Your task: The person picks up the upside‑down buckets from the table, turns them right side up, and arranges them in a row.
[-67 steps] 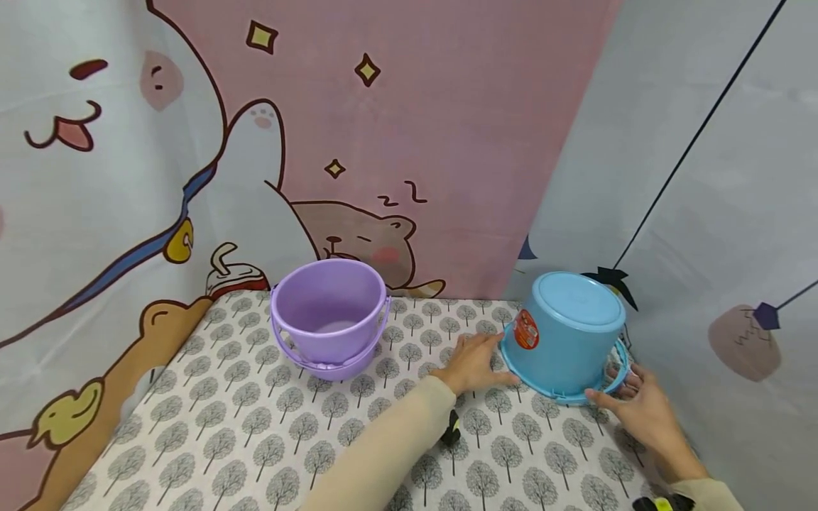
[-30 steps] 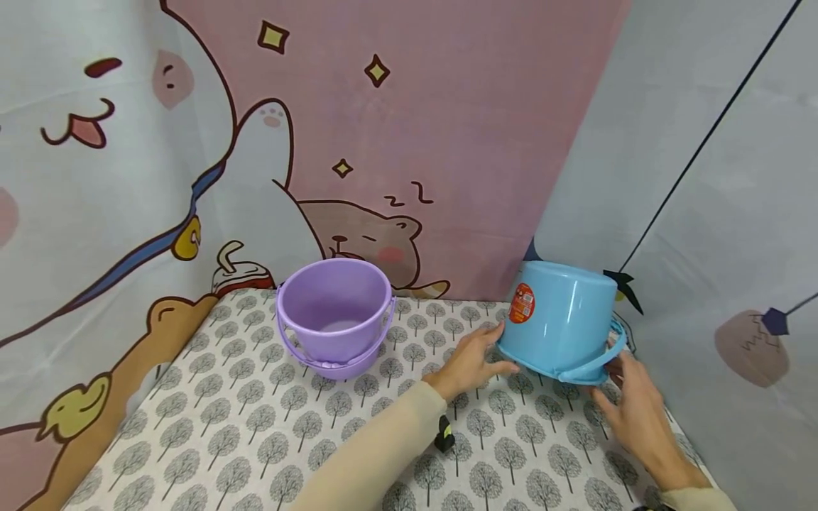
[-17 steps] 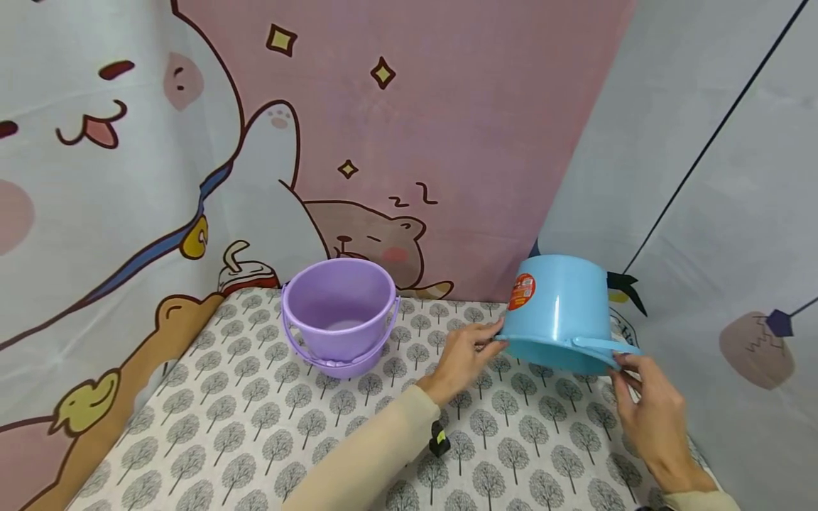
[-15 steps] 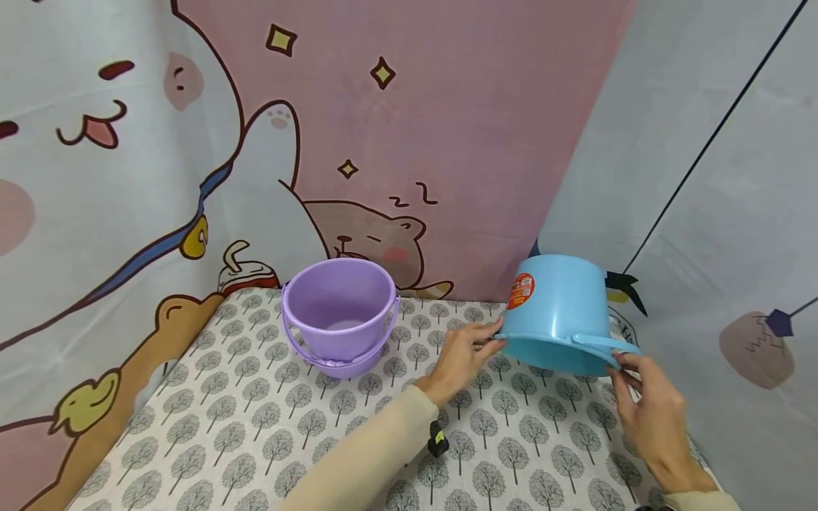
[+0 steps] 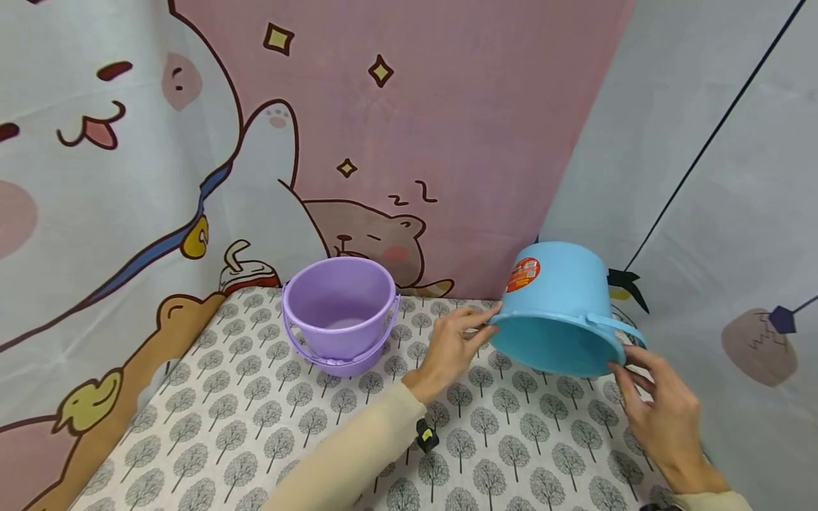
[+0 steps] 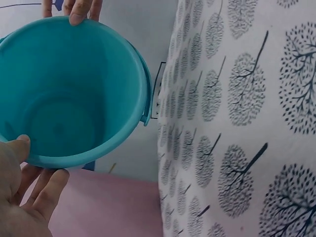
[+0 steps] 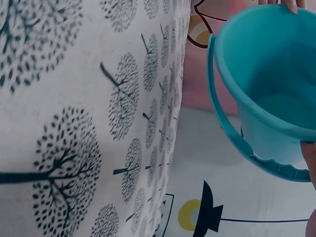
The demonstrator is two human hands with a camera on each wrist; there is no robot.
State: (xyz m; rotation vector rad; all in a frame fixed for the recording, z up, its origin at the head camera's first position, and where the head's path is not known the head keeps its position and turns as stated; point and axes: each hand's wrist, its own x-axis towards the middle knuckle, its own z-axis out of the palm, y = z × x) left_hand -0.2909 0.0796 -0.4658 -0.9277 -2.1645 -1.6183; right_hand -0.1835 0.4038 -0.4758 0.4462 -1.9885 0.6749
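Note:
A light blue bucket (image 5: 569,280) is held tilted at the right, bottom up, its mouth facing down and toward me. At the left of its rim, my left hand (image 5: 447,349) pinches the edge between thumb and fingers. My right hand (image 5: 667,419) grips the opposite side of the rim, close to the handle (image 5: 618,326). In the left wrist view, the bucket's inside (image 6: 113,84) shows bare walls and floor. The right wrist view shows the handle (image 7: 223,116) hanging away from the rim. A red sticker (image 5: 524,274) is on the outer wall.
An upright purple bucket (image 5: 339,341) stands left of my left hand, its handle lowered in front. Tree-patterned cloth (image 5: 255,440) covers the table. A cartoon-printed curtain (image 5: 460,142) rises behind, and a grey one (image 5: 703,234) stands close at the right.
The blue bucket has gone from upside down to tilted, its mouth turning toward me and lifting. My right hand has shifted from the handle's side onto the rim. The purple bucket stays put.

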